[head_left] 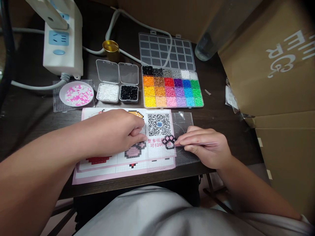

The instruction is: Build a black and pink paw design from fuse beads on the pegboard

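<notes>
Paw [168,142] of beads, black-outlined with pink toes, sits on a clear pegboard [161,152] that overlaps the printed pattern sheets [120,159]. From where I stand, it lies immediately left of the right hand [211,151], clearly the nearer of the two. That hand is clamped on a thin pinkish tool [187,144], tweezers by the look of it, its long axis running crosswise and its tip at the paw's right edge; whether they touch, I can't tell. The left hand [130,127] is over the sheets, left of the paw, fingers drawn together; I can't see whether it pinches anything.

Further back on the surface [214,113] stand the containers: a many-coloured bead tray [173,107], lid open behind it; to its left, one small box [108,101] of white beads beside another of black; then a shallow dish [62,95] of mixed pink and white.
</notes>
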A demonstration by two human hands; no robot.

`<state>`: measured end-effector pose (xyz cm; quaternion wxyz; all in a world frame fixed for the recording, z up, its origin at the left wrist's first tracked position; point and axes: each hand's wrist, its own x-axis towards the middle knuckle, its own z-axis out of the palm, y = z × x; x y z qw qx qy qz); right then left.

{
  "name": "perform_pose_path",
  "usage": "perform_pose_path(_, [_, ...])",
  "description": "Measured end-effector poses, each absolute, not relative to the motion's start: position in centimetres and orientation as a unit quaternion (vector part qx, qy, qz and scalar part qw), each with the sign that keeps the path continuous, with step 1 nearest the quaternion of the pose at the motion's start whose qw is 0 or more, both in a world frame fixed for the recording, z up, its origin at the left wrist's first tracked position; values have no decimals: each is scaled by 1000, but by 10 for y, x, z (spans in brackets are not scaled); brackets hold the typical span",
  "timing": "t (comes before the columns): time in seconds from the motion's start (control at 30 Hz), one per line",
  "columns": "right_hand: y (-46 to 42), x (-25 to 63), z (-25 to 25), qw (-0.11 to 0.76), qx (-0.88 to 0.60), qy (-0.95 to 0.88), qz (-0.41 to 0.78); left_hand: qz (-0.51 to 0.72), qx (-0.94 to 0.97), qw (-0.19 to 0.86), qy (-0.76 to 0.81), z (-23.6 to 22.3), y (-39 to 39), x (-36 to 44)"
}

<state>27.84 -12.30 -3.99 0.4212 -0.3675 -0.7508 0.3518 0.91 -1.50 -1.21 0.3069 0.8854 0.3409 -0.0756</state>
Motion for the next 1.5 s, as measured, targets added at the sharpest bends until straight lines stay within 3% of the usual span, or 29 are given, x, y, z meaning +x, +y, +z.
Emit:
perform_pose_path(1.03, [-124, 280, -41, 430, -377, -726, 382, -94, 873, 311, 363, -11, -16, 12])
perform_pose_path(1.5, [-128, 289, -39, 465, -460, -642, 399, -79, 863, 330, 374, -18, -16, 5])
